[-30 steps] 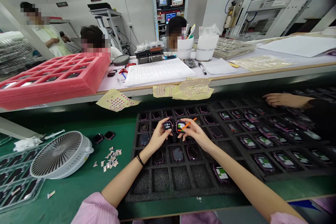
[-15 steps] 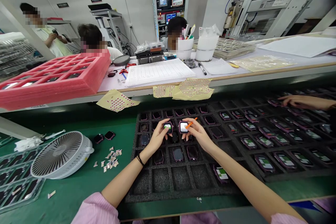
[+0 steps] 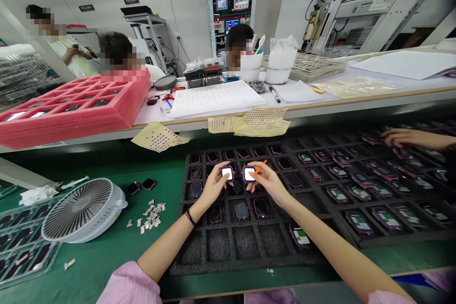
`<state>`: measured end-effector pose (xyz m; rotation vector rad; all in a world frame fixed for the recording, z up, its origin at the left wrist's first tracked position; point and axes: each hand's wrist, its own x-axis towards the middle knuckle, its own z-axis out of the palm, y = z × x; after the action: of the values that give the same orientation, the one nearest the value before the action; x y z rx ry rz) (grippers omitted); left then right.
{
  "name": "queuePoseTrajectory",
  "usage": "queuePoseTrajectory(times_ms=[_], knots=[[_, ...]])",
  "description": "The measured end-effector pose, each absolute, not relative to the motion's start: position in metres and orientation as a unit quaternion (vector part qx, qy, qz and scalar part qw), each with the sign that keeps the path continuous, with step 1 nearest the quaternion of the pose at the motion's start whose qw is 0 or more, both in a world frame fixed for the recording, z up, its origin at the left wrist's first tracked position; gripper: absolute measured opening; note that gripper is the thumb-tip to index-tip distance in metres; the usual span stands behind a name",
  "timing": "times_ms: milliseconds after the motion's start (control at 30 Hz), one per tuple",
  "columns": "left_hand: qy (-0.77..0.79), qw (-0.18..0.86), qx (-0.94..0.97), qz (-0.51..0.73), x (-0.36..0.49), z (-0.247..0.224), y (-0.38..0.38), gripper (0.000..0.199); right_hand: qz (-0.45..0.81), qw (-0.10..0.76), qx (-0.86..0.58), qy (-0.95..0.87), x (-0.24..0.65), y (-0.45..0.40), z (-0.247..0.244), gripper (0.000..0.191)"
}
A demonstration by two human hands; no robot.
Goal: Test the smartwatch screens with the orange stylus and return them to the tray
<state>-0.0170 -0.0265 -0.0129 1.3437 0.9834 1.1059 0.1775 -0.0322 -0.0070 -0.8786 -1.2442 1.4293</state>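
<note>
Two smartwatches (image 3: 227, 173) are held side by side, just apart, over the upper rows of a black foam tray (image 3: 199, 259); both screens show bright white. The left hand (image 3: 213, 185) holds the left watch with its fingers closed narrowly around the case. The right hand (image 3: 269, 183) holds the right watch (image 3: 249, 173) the same way and also carries an orange stick (image 3: 261, 167), which points up and away from the palm. (This view does not show whether either watch touches the foam.)

Other watches (image 3: 359, 222) sit in the tray's compartments, many with green-and-white screens. A co-worker's hand (image 3: 402, 137) rests over the far right of the tray.

To the left, a green mat (image 3: 107, 266) carries a white desk fan (image 3: 83, 210), small paper scraps (image 3: 151, 213) and two loose watches (image 3: 141, 186). Sticker sheets (image 3: 158, 137) hang over the bench edge beyond.
</note>
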Motion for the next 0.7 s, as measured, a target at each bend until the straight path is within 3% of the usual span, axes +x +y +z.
queuePoseTrajectory(times_ms=[167,433,700], knots=[[0.434,0.537,0.572,0.443,-0.018,-0.007,-0.029,0.035,0.580,0.513,-0.387,-0.500,0.179,-0.032,-0.004,0.032],[0.427,0.543,0.583,0.428,-0.017,-0.005,-0.031,0.035,0.581,0.509,-0.392,-0.500,0.179,-0.033,-0.004,0.033],[0.365,0.580,0.582,0.438,-0.016,-0.018,-0.028,0.060,0.590,0.498,-0.375,-0.514,0.179,-0.032,-0.006,0.041]])
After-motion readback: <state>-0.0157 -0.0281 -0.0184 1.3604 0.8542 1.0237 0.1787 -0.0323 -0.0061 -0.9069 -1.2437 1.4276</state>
